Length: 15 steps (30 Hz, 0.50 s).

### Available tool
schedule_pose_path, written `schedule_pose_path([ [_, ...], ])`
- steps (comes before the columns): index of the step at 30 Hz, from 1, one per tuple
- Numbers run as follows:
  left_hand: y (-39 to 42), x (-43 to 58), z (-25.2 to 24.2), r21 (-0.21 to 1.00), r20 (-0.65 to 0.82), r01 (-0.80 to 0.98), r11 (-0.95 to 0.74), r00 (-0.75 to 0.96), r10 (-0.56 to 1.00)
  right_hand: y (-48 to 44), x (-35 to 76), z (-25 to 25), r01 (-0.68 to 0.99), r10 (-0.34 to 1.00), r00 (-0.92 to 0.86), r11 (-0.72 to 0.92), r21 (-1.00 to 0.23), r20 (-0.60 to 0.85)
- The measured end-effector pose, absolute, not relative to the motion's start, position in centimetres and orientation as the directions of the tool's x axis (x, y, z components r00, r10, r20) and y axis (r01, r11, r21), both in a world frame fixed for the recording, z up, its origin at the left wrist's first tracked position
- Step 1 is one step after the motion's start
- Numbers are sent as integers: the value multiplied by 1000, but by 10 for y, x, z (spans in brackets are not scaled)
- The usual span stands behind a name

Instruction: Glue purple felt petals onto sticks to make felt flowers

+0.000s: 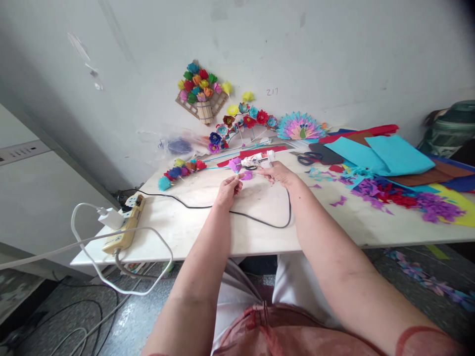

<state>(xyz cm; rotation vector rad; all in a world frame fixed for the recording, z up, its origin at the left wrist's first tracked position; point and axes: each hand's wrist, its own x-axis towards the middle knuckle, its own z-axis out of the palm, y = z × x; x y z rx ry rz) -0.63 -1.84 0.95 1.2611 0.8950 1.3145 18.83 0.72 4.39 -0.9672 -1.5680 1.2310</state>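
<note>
Near the middle of the table, my left hand (230,191) pinches the thin stem of a purple paper flower (234,164), which stands above the fingertips. A loose purple petal (246,175) shows just right of those fingers. My right hand (276,174) is wrapped round a white glue gun (258,158), whose nozzle points left and lies close to the flower. Whether the nozzle touches the flower is too small to tell. A black cord (256,217) loops from near my right hand across the table to the left.
A power strip (124,225) with a white plug sits at the left edge. Finished paper flowers (181,170) lie back left. Black-handled scissors (309,158), blue paper sheets (399,155) and purple scraps (438,205) cover the right. A paper peacock (300,127) leans on the wall.
</note>
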Motion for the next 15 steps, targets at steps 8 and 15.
schedule_pose_path([
  [8,-18,-6,9,971,171,-189,-149,104,980,6,188,45,73,942,-282,209,-975,181],
  [15,-18,-7,9,968,191,-184,-168,114,975,8,187,44,64,954,-241,197,-978,177],
])
